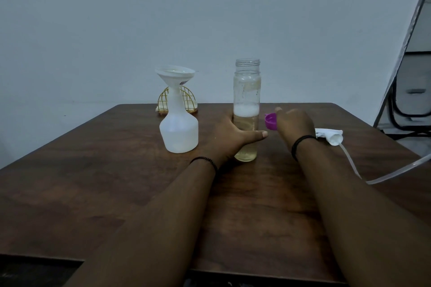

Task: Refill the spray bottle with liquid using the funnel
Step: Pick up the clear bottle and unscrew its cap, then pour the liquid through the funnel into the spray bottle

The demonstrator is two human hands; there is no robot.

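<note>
A white spray bottle stands uncapped on the brown table with a white funnel seated in its neck. To its right stands a tall clear bottle, open at the top, holding yellowish liquid with foam on it. My left hand grips this bottle low down, thumb across its front. My right hand holds a purple cap just right of the clear bottle. The white spray head with its tube lies on the table behind my right wrist.
A gold wire holder stands at the table's far edge behind the spray bottle. The spray head's clear tube trails toward the table's right edge. A metal frame and chair legs stand beyond the table at the right.
</note>
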